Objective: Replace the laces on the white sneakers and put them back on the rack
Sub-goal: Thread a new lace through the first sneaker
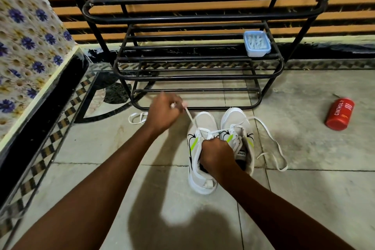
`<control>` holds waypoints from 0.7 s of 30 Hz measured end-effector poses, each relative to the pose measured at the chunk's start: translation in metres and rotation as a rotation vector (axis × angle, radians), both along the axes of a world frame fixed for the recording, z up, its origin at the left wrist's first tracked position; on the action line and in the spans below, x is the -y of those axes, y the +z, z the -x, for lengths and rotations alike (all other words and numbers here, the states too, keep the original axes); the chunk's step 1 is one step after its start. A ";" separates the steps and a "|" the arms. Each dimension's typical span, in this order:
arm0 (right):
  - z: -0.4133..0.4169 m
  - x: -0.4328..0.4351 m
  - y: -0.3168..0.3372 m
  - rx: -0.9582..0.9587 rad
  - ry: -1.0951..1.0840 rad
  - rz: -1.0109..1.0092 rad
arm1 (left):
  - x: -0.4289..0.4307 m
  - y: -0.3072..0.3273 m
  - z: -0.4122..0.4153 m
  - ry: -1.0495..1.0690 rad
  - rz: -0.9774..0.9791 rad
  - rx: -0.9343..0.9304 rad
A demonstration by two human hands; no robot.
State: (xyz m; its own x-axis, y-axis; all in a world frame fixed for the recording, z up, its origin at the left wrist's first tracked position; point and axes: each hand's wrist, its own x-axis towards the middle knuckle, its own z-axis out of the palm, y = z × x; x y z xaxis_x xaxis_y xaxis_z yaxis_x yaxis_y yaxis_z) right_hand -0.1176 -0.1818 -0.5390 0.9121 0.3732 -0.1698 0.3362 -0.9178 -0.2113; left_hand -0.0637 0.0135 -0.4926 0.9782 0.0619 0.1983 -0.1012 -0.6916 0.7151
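Note:
Two white sneakers with green and black marks stand side by side on the floor before the rack. My right hand (216, 151) grips the tongue and collar of the left sneaker (199, 170), fingers curled into its opening. My left hand (164, 112) pinches the white lace (189, 116) of that sneaker and holds it taut, up and to the left. The right sneaker (236, 119) has a loose lace (273, 140) trailing over the tiles to its right. Another loose white lace (137, 116) lies on the floor behind my left wrist.
The black metal shoe rack (198, 61) stands just beyond the sneakers, its shelves bare except for a small blue-lidded plastic box (256, 43). A red can (339, 114) lies on the tiles at the right. A floral-covered ledge (30, 46) runs along the left.

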 end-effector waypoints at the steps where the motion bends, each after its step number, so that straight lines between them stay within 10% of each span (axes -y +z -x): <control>1: 0.000 0.000 0.000 -0.005 0.006 0.022 | -0.001 0.009 -0.002 0.051 0.169 0.015; 9: -0.001 0.000 0.004 -0.044 0.018 0.023 | -0.001 0.022 0.007 0.033 0.148 -0.152; 16: -0.028 0.022 0.025 -0.058 -0.203 -0.607 | 0.004 0.045 0.017 0.017 -0.058 -0.107; 21: -0.062 0.035 0.025 0.105 0.063 0.034 | 0.013 0.064 0.018 -0.007 0.035 -0.084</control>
State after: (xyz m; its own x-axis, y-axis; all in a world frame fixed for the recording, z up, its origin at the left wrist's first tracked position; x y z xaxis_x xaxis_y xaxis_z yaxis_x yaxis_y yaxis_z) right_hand -0.0557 -0.2173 -0.5137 0.9003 0.4261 -0.0884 0.4121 -0.9001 -0.1414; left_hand -0.0815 0.0001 -0.4289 0.9917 0.0605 0.1136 -0.0448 -0.6654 0.7451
